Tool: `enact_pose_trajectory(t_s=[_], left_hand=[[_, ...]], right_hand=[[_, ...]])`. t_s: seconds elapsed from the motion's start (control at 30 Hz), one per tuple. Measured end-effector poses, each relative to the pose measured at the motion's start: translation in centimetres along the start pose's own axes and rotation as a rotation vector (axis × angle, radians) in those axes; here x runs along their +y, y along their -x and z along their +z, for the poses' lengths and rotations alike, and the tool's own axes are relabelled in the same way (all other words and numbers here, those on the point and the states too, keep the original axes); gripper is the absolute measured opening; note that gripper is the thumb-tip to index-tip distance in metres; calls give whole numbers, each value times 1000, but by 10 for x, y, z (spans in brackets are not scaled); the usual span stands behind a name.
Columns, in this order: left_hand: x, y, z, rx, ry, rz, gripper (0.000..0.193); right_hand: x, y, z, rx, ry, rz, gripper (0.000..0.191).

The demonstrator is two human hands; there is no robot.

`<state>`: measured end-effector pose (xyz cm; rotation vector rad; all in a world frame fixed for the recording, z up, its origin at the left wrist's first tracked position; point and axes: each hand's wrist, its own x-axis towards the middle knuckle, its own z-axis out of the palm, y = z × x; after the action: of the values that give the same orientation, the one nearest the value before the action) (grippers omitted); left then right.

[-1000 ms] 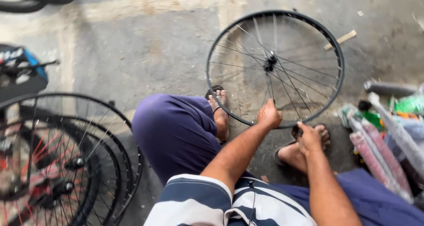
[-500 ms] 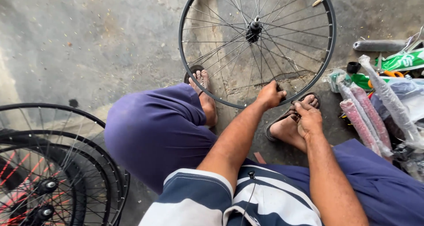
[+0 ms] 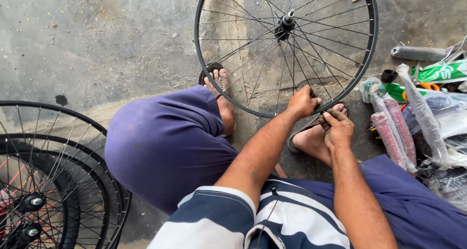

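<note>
A black spoked bicycle wheel (image 3: 219, 91) lies flat on the concrete in front of me, its hub (image 3: 285, 25) pointing up. My left hand (image 3: 302, 102) grips the near rim, fingers pinched at the base of a spoke. Just to its right, my right hand (image 3: 338, 127) is closed around a small tool at the same stretch of rim; the tool is mostly hidden. Both my sandalled feet rest at the wheel's near edge, and my knees in purple shorts frame the arms.
Several black spoked wheels (image 3: 44, 181) are stacked at the lower left. At the right lie plastic-wrapped red and clear packages (image 3: 391, 137), a green package (image 3: 440, 73), a grey grip (image 3: 418, 53) and a small black cup (image 3: 388, 75).
My view has swung right and closer, so the wheel now fills the top. Both hands have stayed at the near rim, shifting slightly along it.
</note>
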<state>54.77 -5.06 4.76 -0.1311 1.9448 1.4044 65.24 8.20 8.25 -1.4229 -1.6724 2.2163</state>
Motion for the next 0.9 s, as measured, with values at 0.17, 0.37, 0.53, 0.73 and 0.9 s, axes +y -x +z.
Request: enact_pose_trajectory(t_s=[0.17,0.37,0.53,0.73,0.9], left_hand=[[-2,1,1,23,-39,11,38],[1,5,-3,27,-9,-1,36],[4,8,-6,5,-25,-35,33],[2,8,-7,5,7,6,30],[-6,4,-6,10,44,46,31]], right_hand=[[16,-10,3,-92,60,-154,18],[16,-9,11,-91,110,-93,16],[11,-2,18,-48,257,-176,17],[8,2,21,-15,389,-249,23],[9,3,24,-10,382,-249,26]])
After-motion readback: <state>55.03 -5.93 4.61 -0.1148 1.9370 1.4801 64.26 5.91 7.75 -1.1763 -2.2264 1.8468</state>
